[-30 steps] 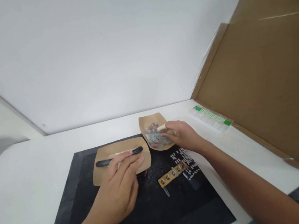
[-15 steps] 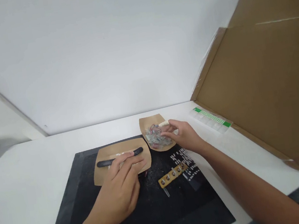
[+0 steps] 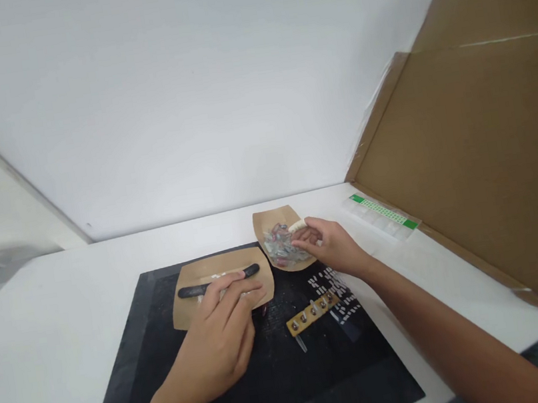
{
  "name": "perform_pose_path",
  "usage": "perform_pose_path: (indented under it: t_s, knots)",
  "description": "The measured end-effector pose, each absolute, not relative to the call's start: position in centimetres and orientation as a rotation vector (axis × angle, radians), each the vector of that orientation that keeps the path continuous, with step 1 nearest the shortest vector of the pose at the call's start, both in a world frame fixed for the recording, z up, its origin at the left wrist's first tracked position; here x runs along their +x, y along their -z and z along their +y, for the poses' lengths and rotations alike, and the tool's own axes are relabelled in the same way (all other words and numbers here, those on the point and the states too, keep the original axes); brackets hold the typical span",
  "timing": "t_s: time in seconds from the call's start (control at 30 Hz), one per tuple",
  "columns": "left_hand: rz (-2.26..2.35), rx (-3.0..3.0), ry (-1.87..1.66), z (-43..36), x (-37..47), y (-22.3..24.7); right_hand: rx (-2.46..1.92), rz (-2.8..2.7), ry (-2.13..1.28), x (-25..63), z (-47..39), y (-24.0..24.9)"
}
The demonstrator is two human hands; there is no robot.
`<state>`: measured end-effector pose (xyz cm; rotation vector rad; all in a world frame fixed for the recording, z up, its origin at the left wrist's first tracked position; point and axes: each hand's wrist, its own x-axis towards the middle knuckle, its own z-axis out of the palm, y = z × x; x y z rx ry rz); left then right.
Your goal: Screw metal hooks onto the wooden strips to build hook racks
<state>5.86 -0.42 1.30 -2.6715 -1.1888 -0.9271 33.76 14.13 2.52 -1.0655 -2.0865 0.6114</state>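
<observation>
My left hand [image 3: 222,333] lies with its fingers stretched over a tan paper tray [image 3: 181,314], nothing visibly gripped. Its fingertips rest by a black curved bar [image 3: 192,292] that looks like a nail file; small pale pieces show partly beneath it. My right hand [image 3: 329,241] is at a second tan tray [image 3: 271,218], which holds a heap of clear and reddish nail tips [image 3: 282,247]. An off-white cover wraps its index finger, and a gap shows between finger and thumb. Contact with the heap cannot be made out.
A yellow strip [image 3: 308,317] with several round metal studs and clear pieces lies on the black mat [image 3: 277,389]. Beside it are many small white tabs [image 3: 349,314]. A clear case with a green label [image 3: 386,209] lies near the cardboard wall [image 3: 485,162] at right.
The view has shifted slightly. My right fingers have moved a little at the heap, thumb and index still apart. My left hand stays over its tray.
</observation>
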Motion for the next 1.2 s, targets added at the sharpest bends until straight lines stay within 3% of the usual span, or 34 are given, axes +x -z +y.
perform_pose_path:
  t_s: [0.43,0.67,0.87,1.2]
  knots:
    - [-1.198,-2.688,0.944,-0.5,5.9,-1.2,-1.054,-2.085,-0.684,33.8,13.7,-2.8]
    - [-1.362,-2.513,1.422,-0.7,7.0,-1.3,-0.911,-2.125,-0.946,31.8,9.5,-4.5]
    - [-1.523,-2.467,1.809,-0.8,8.3,-1.0,-0.878,-2.303,-0.773,30.0,5.7,-4.5]
    - [-1.689,-2.436,2.002,-1.1,8.9,-1.0,-0.884,-2.332,-0.537,29.5,3.9,-3.4]
